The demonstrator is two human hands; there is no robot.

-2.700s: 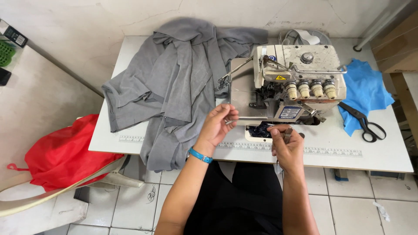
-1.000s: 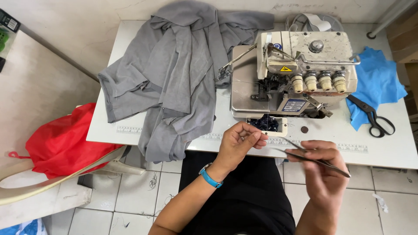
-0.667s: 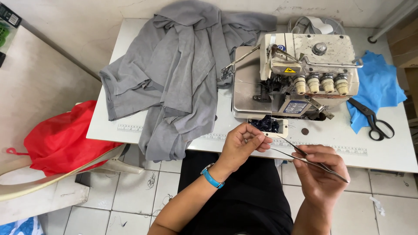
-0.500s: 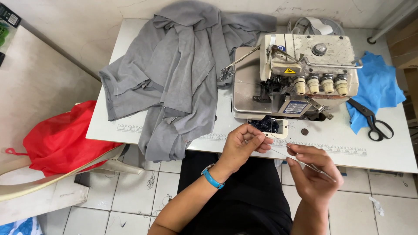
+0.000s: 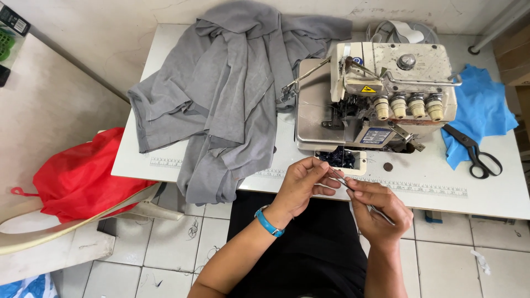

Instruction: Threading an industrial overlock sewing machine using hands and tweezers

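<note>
Overhead, tiled floor (image 5: 165,248) and white table (image 5: 486,190) with grey fabric (image 5: 232,94), cream overlock sewing machine (image 5: 381,94), blue cloth (image 5: 486,110), black scissors (image 5: 475,152); red bag (image 5: 83,176) sits left. Below the machine at the table's front edge, right hand (image 5: 381,212) grips thin metal tweezers (image 5: 361,196), and left hand (image 5: 303,182) pinches closed at their tip.

Thin shiny metal tweezers (image 5: 364,201) are seen; soft matt grey cloth (image 5: 232,94) is heaped on the smooth white laminate counter (image 5: 165,149).
</note>
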